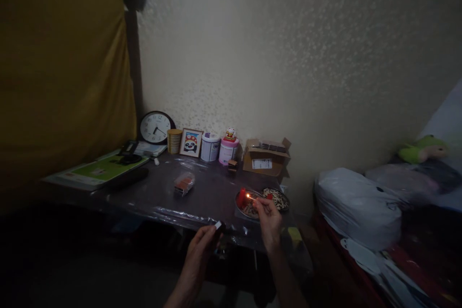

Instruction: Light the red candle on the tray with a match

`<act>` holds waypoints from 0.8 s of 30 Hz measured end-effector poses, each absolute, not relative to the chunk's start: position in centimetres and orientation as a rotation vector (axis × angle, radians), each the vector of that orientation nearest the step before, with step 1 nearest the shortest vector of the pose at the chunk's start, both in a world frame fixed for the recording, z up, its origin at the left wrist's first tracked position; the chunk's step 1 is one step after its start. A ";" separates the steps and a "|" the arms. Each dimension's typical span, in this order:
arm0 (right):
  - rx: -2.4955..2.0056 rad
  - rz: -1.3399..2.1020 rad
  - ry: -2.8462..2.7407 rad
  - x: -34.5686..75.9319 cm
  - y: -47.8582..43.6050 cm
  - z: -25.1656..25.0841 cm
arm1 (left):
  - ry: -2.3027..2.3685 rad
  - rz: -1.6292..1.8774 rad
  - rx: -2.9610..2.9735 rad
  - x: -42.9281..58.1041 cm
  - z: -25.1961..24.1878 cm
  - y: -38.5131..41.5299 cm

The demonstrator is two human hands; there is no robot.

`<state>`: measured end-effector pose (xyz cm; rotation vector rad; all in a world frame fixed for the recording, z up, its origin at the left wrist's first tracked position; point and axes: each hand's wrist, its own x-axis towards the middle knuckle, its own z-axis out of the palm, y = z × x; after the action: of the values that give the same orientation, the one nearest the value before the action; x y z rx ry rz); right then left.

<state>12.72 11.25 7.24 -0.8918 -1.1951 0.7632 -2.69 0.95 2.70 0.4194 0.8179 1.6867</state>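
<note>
Between the fingertips of my right hand (270, 219) is a thin match (251, 198), burning with a small bright flame at its left end. The flame is close beside a red candle (241, 196); whether they touch I cannot tell. The candle stands upright on a round dish (249, 211) with a brownish speckled layer. My left hand (202, 245), lower and nearer me, is closed round a small dark box with a white end, which looks like a matchbox (218, 225).
Behind my right hand is a second speckled dish (277, 197) with something red on it. A clear-wrapped pack (184, 183) lies mid-table. Along the wall stand a clock (156, 127), a framed panda picture (191, 142), two tubs (210, 147) and a cardboard box (266, 160).
</note>
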 end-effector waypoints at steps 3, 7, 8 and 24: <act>-0.894 0.762 -1.192 12.5 11.6 7.5 | 0.823 1.689 0.427 -2.7 2.6 1.0; -0.905 0.742 -1.180 12.1 12.3 7.7 | 0.824 1.674 0.437 -2.9 2.5 1.0; -0.909 0.740 -1.176 12.0 12.4 7.7 | 0.827 1.672 0.440 -2.9 2.5 1.0; -0.937 0.729 -1.157 10.6 13.8 8.0 | 0.828 1.654 0.457 -2.8 2.4 1.1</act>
<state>10.64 13.84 7.98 -0.9367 -1.1569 0.7289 -2.82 1.06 2.44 0.4574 0.8283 1.6540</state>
